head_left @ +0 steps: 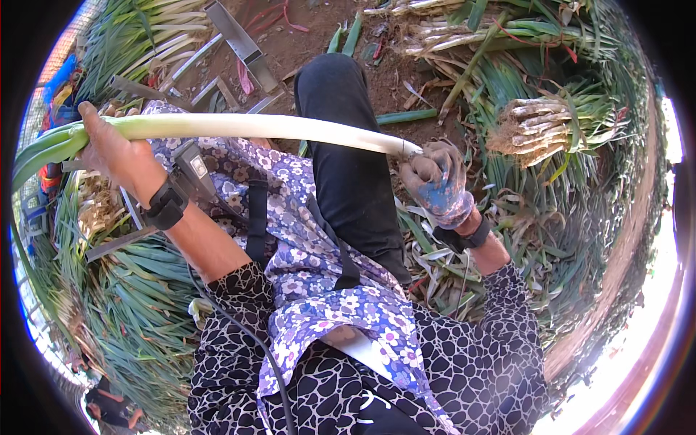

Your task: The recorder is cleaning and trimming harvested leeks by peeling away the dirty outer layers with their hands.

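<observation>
A long green onion [268, 127] lies level across my lap, its thick white stalk reaching to the right and its green leaves to the left. My left hand [119, 148], bare, is wrapped round it where the white turns to green, with the thumb up over the leaf bases. At the root end, my right hand [435, 177] is closed, in a dirty, blue-stained glove. Its curled fingers meet the root tip, and just what they pinch there is partly hidden.
Piles of green onions [138, 297] lie at my left, with another heap [138, 36] at the far left. At the right, a bundle with roots showing [536, 127] rests on more leaves. A metal frame [243, 43] stands ahead on the bare soil [326, 22]. A cable [272, 355] runs down my front.
</observation>
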Motion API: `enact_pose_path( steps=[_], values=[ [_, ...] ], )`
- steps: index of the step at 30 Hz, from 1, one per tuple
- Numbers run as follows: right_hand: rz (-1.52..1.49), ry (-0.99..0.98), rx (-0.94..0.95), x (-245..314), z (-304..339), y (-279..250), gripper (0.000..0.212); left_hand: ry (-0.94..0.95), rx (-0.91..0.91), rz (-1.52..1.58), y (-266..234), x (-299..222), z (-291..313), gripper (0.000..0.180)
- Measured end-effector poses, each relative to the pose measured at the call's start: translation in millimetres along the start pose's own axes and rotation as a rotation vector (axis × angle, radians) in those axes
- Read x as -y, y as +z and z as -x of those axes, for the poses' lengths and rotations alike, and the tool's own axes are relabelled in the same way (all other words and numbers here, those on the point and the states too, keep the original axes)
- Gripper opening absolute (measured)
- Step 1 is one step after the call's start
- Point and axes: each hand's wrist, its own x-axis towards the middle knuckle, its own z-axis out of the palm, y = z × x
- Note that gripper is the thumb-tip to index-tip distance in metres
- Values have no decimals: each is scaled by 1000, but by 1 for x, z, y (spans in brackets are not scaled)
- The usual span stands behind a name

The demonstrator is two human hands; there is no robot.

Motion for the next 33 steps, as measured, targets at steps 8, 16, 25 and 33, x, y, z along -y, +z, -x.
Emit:
enact_pose_path(
  steps=[8,16,25,33],
  values=[
    [246,240,628,-48,116,17,31,-77,-57,50,-10,20,-29,57],
    [-338,610,362,-34,68,-41,45,-126,-73,105,-10,15,-14,61],
    [-236,444,233,-7,-30,-11,45,-363,127,589,-16,0,-24,21],
    [-502,178,-60,-76,-207,31,33,-86,462,435,-30,-106,-161,36]
  ],
)
